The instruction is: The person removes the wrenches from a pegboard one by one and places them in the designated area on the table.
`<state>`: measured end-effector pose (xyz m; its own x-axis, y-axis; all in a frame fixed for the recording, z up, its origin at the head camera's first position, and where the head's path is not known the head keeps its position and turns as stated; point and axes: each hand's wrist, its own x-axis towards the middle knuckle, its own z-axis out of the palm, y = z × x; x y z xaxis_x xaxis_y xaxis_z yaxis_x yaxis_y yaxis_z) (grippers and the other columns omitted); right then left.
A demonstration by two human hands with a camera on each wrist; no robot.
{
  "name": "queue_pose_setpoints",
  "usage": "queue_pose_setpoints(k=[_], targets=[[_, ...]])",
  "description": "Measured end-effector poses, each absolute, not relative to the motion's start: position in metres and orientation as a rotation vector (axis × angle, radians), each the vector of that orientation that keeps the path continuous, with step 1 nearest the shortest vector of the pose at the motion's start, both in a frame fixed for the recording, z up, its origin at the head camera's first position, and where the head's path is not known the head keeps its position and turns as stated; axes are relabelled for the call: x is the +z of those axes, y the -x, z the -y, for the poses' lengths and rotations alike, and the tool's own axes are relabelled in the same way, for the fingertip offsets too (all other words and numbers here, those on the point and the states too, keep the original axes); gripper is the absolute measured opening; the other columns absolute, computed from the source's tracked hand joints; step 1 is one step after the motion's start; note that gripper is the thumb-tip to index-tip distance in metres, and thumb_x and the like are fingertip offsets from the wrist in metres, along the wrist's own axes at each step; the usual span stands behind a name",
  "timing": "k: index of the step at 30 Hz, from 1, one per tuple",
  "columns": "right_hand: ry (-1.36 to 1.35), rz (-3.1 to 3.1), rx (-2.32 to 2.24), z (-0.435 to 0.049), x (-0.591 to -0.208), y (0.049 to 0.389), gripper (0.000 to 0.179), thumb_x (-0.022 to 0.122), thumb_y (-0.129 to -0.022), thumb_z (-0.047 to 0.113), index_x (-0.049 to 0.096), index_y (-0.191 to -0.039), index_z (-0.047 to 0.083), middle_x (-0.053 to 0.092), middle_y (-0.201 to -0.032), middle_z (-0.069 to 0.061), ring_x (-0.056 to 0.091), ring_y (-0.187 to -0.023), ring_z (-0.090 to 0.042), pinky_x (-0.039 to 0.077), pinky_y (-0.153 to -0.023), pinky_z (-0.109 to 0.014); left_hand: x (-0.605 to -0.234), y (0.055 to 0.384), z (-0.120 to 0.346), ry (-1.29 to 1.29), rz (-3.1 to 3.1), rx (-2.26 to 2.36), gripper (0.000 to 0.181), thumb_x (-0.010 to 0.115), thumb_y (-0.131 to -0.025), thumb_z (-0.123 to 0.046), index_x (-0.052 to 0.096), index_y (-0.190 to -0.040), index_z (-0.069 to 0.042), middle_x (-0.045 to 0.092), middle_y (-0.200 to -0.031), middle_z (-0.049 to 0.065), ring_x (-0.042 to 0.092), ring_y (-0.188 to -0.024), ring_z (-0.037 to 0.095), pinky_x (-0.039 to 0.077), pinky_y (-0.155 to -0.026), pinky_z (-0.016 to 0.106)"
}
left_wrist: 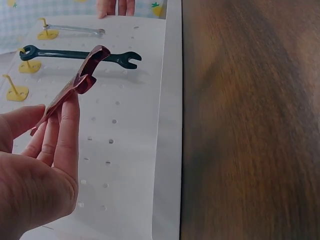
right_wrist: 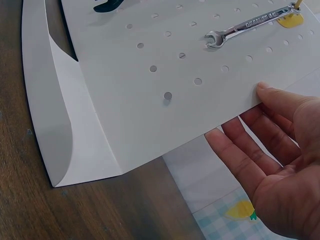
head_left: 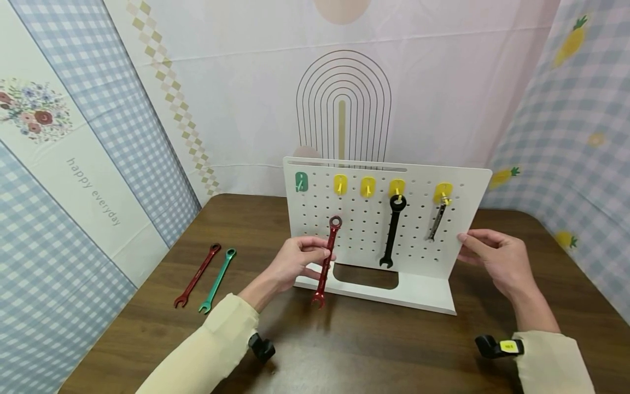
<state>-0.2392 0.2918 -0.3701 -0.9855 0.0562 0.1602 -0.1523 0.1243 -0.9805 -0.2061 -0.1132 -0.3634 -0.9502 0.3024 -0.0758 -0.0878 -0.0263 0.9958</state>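
Observation:
My left hand (head_left: 295, 260) pinches a red combination wrench (head_left: 323, 276) between thumb and fingers, ring end up, in front of the white pegboard (head_left: 415, 246). In the left wrist view the open end of the red wrench (left_wrist: 86, 80) points toward the camera. At the board's right edge, my right hand (head_left: 499, 262) holds it, with the thumb on the front face and the fingers behind. From yellow hooks hang a black wrench (head_left: 392, 232) and a small silver wrench (right_wrist: 250, 24). Two yellow hooks (head_left: 367, 187) and a green hook (head_left: 301, 181) bear nothing.
Another red wrench (head_left: 198, 275) and a green wrench (head_left: 218, 280) lie side by side on the brown wooden table (head_left: 162, 334), left of the board. Patterned cloth (head_left: 246, 109) hangs behind and at both sides.

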Motion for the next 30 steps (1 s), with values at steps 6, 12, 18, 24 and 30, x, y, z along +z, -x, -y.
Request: queue_pose_setpoints(k=[6, 12, 18, 24, 30], targets=[[-0.058, 2.286, 1.921, -0.291, -0.369, 0.238, 0.034, 0.075, -0.082, 0.023, 0.068, -0.107, 0.001, 0.070, -0.088, 0.009, 0.071, -0.074, -0.013, 0.059, -0.064, -0.031, -0.365, 0.207, 0.118, -0.216, -1.984, 2.052, 0.033, 0.063, -0.091, -0.009, 0.057, -0.117, 0.010, 0.069, -0.101, 0.018, 0.067, -0.086, 0.024, 0.059, -0.068, 0.046], [-0.032, 2.321, 1.873, -0.291, -0.369, 0.237, 0.037, 0.075, -0.082, 0.025, 0.067, -0.109, 0.000, 0.070, -0.089, 0.010, 0.071, -0.075, -0.013, 0.059, -0.065, -0.032, -0.365, 0.206, 0.122, -0.186, -1.989, 2.056, 0.025, 0.064, -0.091, -0.009, 0.062, -0.111, 0.005, 0.068, -0.099, 0.018, 0.066, -0.084, 0.021, 0.059, -0.068, 0.046], [-0.007, 2.373, 1.787, -0.290, -0.369, 0.237, 0.044, 0.074, -0.082, 0.033, 0.066, -0.111, 0.001, 0.069, -0.089, 0.013, 0.071, -0.076, -0.012, 0.059, -0.067, -0.032, -0.366, 0.206, 0.125, -0.177, -1.986, 2.054, 0.026, 0.063, -0.091, -0.009, 0.062, -0.113, 0.006, 0.067, -0.105, 0.024, 0.066, -0.086, 0.025, 0.058, -0.069, 0.046], [0.000, 2.380, 1.788, -0.291, -0.369, 0.237, 0.046, 0.074, -0.082, 0.034, 0.066, -0.112, 0.000, 0.069, -0.089, 0.013, 0.071, -0.078, -0.015, 0.059, -0.067, -0.033, -0.369, 0.207, 0.130, -0.159, -1.993, 2.062, 0.028, 0.064, -0.090, -0.009, 0.061, -0.113, 0.007, 0.069, -0.097, 0.016, 0.066, -0.085, 0.023, 0.058, -0.069, 0.047], [-0.001, 2.384, 1.783, -0.290, -0.369, 0.237, 0.046, 0.073, -0.082, 0.034, 0.066, -0.112, 0.000, 0.069, -0.089, 0.013, 0.071, -0.077, -0.016, 0.059, -0.068, -0.033, -0.371, 0.205, 0.134, -0.147, -2.000, 2.065, 0.026, 0.063, -0.091, -0.008, 0.061, -0.112, 0.006, 0.070, -0.097, 0.016, 0.067, -0.085, 0.024, 0.058, -0.069, 0.046]])
